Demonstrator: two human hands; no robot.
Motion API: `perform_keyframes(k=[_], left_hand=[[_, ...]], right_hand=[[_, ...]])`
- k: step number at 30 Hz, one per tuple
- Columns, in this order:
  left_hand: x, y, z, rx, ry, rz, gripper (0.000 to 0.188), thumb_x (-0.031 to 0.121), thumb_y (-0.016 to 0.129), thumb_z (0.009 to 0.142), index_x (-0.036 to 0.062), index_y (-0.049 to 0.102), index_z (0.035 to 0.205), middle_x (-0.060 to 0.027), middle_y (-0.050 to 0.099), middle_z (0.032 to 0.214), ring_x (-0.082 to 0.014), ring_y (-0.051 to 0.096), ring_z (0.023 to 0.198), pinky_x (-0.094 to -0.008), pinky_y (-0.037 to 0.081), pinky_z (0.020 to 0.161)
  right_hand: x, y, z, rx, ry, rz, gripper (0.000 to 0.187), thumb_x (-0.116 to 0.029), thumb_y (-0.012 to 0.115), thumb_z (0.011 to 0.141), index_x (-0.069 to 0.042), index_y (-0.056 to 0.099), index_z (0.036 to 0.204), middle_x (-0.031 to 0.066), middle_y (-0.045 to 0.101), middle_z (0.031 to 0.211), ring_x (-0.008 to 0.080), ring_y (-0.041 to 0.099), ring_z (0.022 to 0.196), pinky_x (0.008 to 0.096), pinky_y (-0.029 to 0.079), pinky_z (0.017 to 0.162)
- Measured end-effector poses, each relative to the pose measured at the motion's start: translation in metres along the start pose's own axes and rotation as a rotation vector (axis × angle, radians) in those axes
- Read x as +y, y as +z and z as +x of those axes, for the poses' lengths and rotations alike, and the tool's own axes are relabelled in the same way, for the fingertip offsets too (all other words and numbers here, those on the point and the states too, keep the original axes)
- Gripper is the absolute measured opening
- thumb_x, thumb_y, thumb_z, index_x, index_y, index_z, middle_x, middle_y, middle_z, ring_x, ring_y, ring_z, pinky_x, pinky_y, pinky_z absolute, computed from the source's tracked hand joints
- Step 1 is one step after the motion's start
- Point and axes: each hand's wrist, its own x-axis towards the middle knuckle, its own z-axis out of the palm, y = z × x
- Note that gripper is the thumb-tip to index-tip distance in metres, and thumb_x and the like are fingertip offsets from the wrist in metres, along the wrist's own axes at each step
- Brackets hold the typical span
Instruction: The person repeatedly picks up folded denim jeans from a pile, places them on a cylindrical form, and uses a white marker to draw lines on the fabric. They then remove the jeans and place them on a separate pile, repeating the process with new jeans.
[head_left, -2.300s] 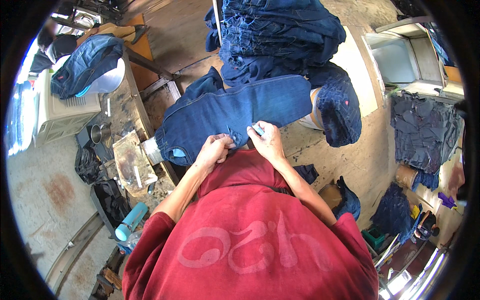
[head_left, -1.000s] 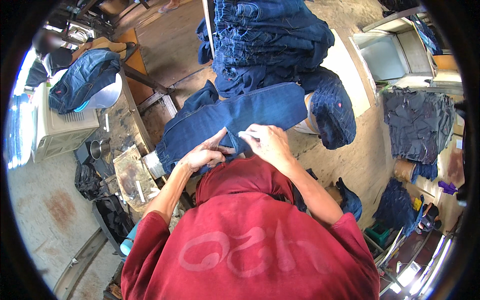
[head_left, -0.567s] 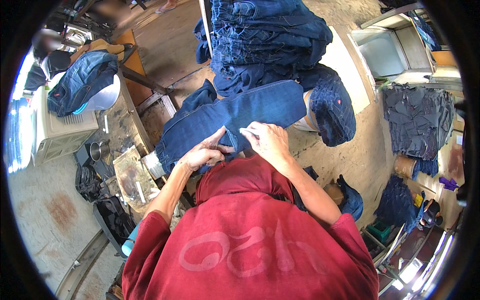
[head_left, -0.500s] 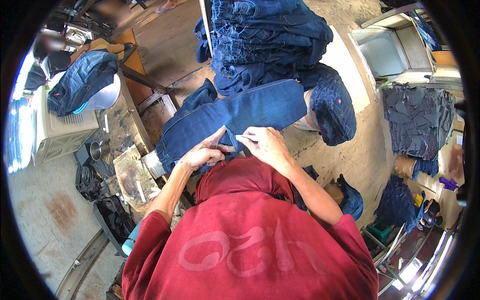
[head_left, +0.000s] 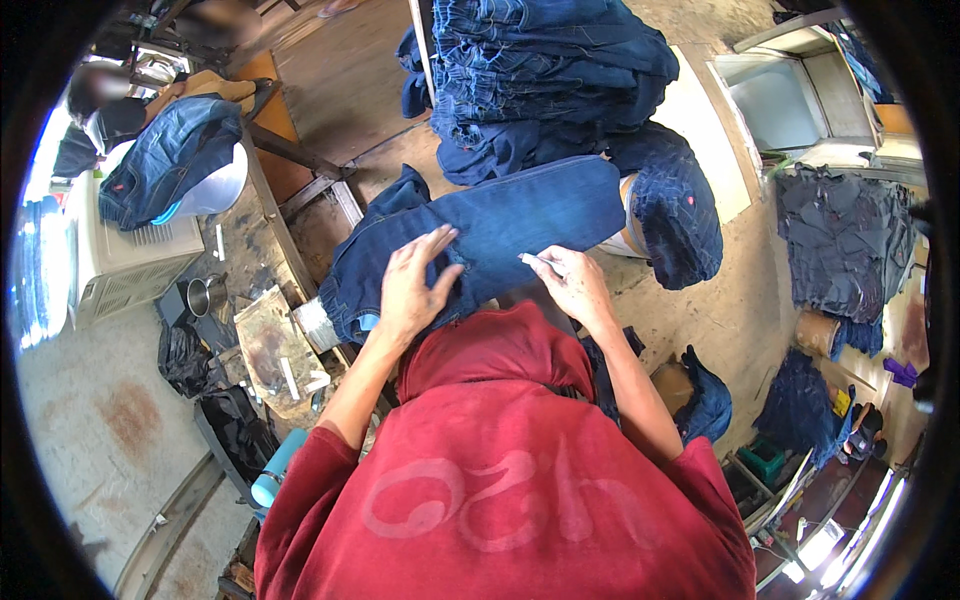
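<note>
L hand (head_left: 412, 285) unfurled on jeans (head_left: 530, 208), axis up-R; R hand (head_left: 578, 288) pinches pale bit (head_left: 525, 258).

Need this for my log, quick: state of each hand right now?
Left hand: open, on the blue denim.
Right hand: closed, pinching a small pale piece.

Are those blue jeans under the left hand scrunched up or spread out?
Spread out, mostly: the jeans lie long and fairly smooth to the right of the left hand.

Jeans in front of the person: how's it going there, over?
Left hand spread on jeans, which lie crosswise. Right hand pinching something small and pale, kind unclear. Denim pile just beyond.
</note>
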Motion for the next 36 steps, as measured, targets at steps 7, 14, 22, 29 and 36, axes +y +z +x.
perform_keyframes(k=[7,14,22,29,36], left_hand=[[-0.02,0.021,0.004,-0.119,-0.136,0.126,0.121,0.05,0.097,0.074,0.0074,0.037,0.169,-0.0115,0.058,0.164,-0.0312,0.047,0.158,-0.0552,0.026,0.134],[-0.036,0.033,0.008,-0.043,-0.111,0.115,0.056,0.038,0.091,0.083,0.0107,0.081,0.13,-0.01,0.065,0.158,-0.0285,0.053,0.153,-0.0556,0.029,0.131],[-0.048,0.023,0.019,0.141,-0.35,-0.365,0.012,0.011,0.086,0.093,0.0013,0.085,0.1,-0.0128,0.084,0.118,-0.0215,0.076,0.112,-0.0394,0.051,0.11],[-0.057,0.012,0.044,0.239,-0.487,-0.379,0.021,0.018,0.093,0.091,0.0002,0.083,0.096,-0.0088,0.081,0.091,-0.0157,0.067,0.084,-0.0338,0.054,0.083],[-0.04,0.001,0.043,0.159,-0.058,-0.066,0.03,0.026,0.098,0.079,0.0046,0.082,0.092,-0.0083,0.077,0.098,-0.0274,0.067,0.097,-0.0394,0.053,0.093]], right_hand=[[-0.014,0.012,0.014,-0.067,-0.02,0.016,0.03,-0.037,0.074,0.106,-0.008,0.079,0.101,0.0139,0.07,0.072,0.0312,0.07,0.064,0.0439,0.052,0.065],[-0.017,0.031,0.039,-0.11,0.0,0.082,0.034,-0.04,0.076,0.104,-0.006,0.08,0.108,0.0107,0.07,0.074,0.0186,0.063,0.065,0.0391,0.049,0.063],[-0.016,0.061,0.077,-0.212,0.022,0.23,0.031,-0.04,0.079,0.101,-0.011,0.081,0.112,0.0138,0.079,0.092,0.0256,0.074,0.083,0.042,0.058,0.078],[-0.01,0.088,0.114,-0.39,-0.019,0.289,0.028,-0.037,0.079,0.1,-0.013,0.083,0.114,0.0117,0.083,0.103,0.0239,0.076,0.091,0.041,0.059,0.084],[-0.001,0.07,0.119,-0.313,0.063,0.316,0.028,-0.036,0.079,0.1,-0.011,0.084,0.112,0.011,0.082,0.095,0.019,0.074,0.084,0.0377,0.058,0.079]])
